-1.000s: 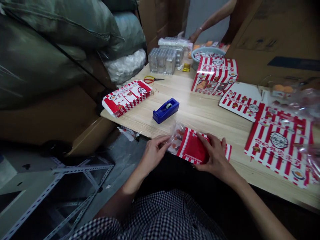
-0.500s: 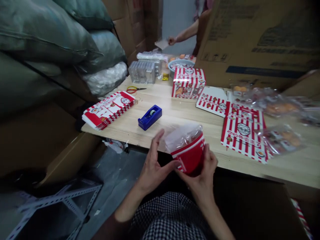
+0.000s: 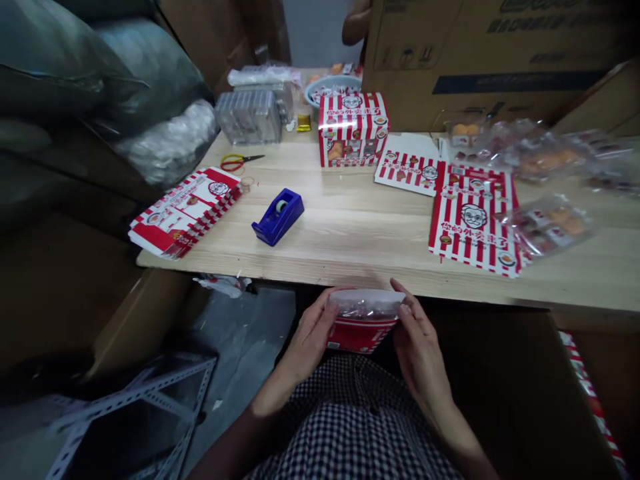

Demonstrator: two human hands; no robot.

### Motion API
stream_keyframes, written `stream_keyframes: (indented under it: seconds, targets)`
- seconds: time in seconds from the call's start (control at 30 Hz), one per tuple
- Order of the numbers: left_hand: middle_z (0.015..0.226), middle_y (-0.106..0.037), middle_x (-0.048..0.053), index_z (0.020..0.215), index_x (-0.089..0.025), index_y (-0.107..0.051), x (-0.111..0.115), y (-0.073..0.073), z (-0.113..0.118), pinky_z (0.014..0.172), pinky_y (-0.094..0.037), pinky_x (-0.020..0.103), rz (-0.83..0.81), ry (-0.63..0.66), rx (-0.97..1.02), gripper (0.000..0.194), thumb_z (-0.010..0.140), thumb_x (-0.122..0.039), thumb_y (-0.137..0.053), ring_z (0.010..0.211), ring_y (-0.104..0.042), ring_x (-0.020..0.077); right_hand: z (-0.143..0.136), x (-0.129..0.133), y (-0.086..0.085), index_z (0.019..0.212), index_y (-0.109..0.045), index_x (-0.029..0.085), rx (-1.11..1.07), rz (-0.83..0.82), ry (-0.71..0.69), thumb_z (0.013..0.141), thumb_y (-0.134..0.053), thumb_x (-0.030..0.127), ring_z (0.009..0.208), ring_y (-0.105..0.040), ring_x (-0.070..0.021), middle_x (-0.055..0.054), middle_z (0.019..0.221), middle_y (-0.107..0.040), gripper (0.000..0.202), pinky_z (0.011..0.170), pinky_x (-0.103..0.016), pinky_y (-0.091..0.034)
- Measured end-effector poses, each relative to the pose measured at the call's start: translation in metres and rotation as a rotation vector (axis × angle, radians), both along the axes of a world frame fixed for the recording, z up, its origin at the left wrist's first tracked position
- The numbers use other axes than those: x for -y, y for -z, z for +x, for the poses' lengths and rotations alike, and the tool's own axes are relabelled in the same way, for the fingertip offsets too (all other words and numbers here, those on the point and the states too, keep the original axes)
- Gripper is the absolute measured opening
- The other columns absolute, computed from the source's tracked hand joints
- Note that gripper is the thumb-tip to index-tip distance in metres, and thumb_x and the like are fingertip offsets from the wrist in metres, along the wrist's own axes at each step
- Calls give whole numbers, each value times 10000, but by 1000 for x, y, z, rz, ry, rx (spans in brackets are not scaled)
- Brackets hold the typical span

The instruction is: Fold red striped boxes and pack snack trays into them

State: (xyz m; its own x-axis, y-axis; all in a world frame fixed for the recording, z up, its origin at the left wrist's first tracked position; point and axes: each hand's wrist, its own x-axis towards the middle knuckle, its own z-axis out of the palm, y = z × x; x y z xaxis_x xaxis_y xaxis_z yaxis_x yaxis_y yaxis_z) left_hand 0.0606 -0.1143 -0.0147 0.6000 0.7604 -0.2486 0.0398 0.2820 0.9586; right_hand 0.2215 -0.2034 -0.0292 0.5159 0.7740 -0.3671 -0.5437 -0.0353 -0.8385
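Between my two hands, just off the table's front edge, is a red and white cardboard carton (image 3: 357, 337). A clear plastic bag (image 3: 367, 307) pokes out of its top, with a pale white panel behind it. My left hand (image 3: 313, 330) grips the carton's left side, thumb near the upper rim. Along the right side my right hand (image 3: 417, 337) is closed on the upper corner, its forefinger reaching past the rim. What the bag contains cannot be made out.
On the table (image 3: 340, 240) are a blue tape dispenser (image 3: 279, 217), scissors (image 3: 240, 161), a stack of flat cartons (image 3: 187, 210) and an assembled striped box (image 3: 353, 130). Flat striped cartons (image 3: 473, 220) and clear bags of items (image 3: 550, 227) lie right. A large cardboard box (image 3: 475, 67) stands behind.
The carton has come down toward my lap and turned more level, its top now facing me. My left fingers have closed around its side. The view has tilted down; the other person's forearm has left view.
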Motion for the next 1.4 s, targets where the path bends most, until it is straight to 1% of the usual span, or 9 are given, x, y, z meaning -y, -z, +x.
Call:
stream_keyframes:
  seconds: [0.2, 0.47, 0.67, 0.8, 0.93, 1.03, 1.2, 1.3, 1.4]
  targets:
    - [847, -701, 20, 1025, -172, -727, 1, 19, 22, 718, -457, 250, 5, -217, -62, 248, 956, -308, -532, 760, -589, 166, 4, -18, 16, 1271, -659, 259, -142, -5, 35, 834, -688, 284, 929, -689, -203, -24, 1065, -754, 439, 893, -351, -538]
    - [878, -716, 13, 1091, -188, -703, 10, -7, 27, 659, -453, 211, -245, -283, 128, 225, 895, -262, -622, 716, -611, 135, 11, -7, -27, 1027, -758, 230, -215, -67, -55, 776, -744, 287, 784, -704, -213, -32, 880, -770, 258, 739, -328, -556]
    - [874, -735, 27, 985, -151, -730, 18, 18, 19, 601, -423, 200, -416, -245, 98, 179, 877, -255, -631, 634, -597, 110, 6, 3, 4, 828, -736, 201, -276, -182, -21, 683, -810, 267, 567, -633, -145, 14, 691, -715, 176, 580, -257, -511]
    - [1000, -753, 53, 1077, -163, -733, 13, 25, 10, 739, -478, 250, -430, -143, 97, 235, 883, -270, -656, 800, -669, 167, 8, 2, 12, 723, -693, 191, -219, -165, 25, 680, -787, 239, 515, -579, -108, 37, 611, -662, 113, 533, -219, -470]
    - [1190, -723, 102, 1214, -160, -695, 9, 22, 1, 1004, -448, 368, -565, -48, 283, 392, 924, -410, -611, 1153, -637, 279, 12, 2, 10, 748, -695, 191, -189, -154, 57, 678, -776, 233, 553, -595, -115, 36, 630, -670, 114, 549, -216, -474]
    - [1188, -729, 110, 1180, -147, -708, 9, 23, 1, 1084, -399, 413, -634, -98, 332, 377, 890, -384, -657, 1211, -615, 302, 10, 2, 11, 811, -690, 209, -179, -141, 57, 711, -764, 254, 622, -637, -144, 28, 695, -698, 131, 605, -249, -512]
    - [932, -778, 60, 1014, -160, -728, 7, 24, 8, 893, -515, 348, -668, -354, 119, 309, 720, -215, -805, 891, -722, 227, 2, 5, 9, 836, -664, 242, -181, -134, -5, 792, -714, 274, 787, -694, -185, 17, 874, -746, 74, 766, -300, -544]
    - [791, -757, 25, 915, -146, -725, 1, 25, 8, 749, -531, 285, -653, -390, 84, 288, 642, -172, -812, 712, -694, 168, 2, 9, 11, 884, -685, 267, -215, -124, -49, 813, -699, 330, 936, -702, -229, 12, 980, -760, 97, 871, -342, -536]
    - [708, -722, -5, 856, -133, -714, -5, 26, 6, 635, -504, 231, -626, -381, 87, 244, 628, -159, -794, 591, -632, 115, 7, 14, 13, 1037, -726, 268, -290, -58, -140, 871, -580, 508, 1092, -671, -283, -33, 1084, -759, 326, 958, -418, -510]
